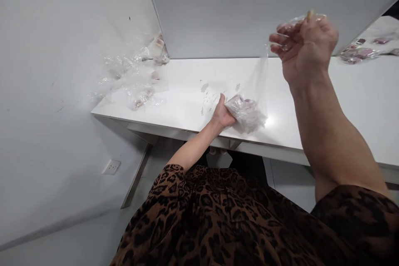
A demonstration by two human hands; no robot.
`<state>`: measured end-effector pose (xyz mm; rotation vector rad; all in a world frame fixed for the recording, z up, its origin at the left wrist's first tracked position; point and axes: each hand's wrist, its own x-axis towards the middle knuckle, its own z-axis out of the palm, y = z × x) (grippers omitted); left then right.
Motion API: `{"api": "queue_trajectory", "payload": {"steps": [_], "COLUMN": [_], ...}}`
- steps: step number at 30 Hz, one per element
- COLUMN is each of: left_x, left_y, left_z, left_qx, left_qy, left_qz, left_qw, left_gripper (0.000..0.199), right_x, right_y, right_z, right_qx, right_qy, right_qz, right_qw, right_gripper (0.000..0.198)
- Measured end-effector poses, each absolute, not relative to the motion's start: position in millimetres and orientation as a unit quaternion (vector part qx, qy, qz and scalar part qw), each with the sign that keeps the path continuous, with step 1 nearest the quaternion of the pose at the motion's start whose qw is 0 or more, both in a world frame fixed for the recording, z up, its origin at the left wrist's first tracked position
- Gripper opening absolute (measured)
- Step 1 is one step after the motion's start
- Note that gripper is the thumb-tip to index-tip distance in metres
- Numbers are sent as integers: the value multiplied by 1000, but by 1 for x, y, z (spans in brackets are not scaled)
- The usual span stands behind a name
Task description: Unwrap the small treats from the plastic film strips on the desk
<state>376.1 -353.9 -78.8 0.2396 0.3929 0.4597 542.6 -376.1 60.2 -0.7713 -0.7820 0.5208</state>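
Observation:
My left hand (pixel 222 114) rests on the white table (pixel 311 104) near its front edge and grips the bunched lower end of a clear plastic bag (pixel 249 112) with small items inside. My right hand (pixel 304 45) is raised above the table, fingers pinched on the bag's upper edge. The clear film stretches between the two hands.
A heap of clear plastic bags (pixel 137 79) with small items lies at the table's far left corner, against the wall. More small packets (pixel 361 52) lie at the far right. A grey partition panel (pixel 249 8) stands behind the table. A wall socket (pixel 111 166) is low on the left.

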Motion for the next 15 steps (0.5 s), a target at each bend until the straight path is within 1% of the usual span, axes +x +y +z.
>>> {"api": "queue_trajectory", "payload": {"steps": [2, 4, 6, 9, 10, 13, 15], "left_x": [379, 382, 387, 398, 402, 412, 416], "left_y": [-357, -358, -357, -353, -350, -342, -334], "left_z": [-80, -80, -77, -71, -69, -64, -63], "left_qx": [112, 129, 166, 228, 244, 262, 264], "left_qy": [186, 200, 222, 235, 238, 262, 273], "left_qz": [246, 255, 247, 222, 219, 244, 292], "left_qw": [945, 937, 929, 919, 914, 896, 878], "left_gripper": [77, 75, 58, 21, 18, 24, 27], "right_x": [544, 544, 543, 544, 547, 572, 596], "right_y": [-357, -342, -334, -333, -336, -349, -362], "right_z": [71, 80, 90, 105, 109, 119, 115], "right_qx": [-376, -372, -349, -320, -315, -309, -320], "right_qy": [-338, -332, -359, -409, -418, -419, -385], "right_qz": [251, 249, 242, 234, 230, 211, 194], "right_qw": [826, 831, 831, 822, 820, 827, 844], "right_gripper": [39, 41, 41, 41, 42, 44, 44]}}
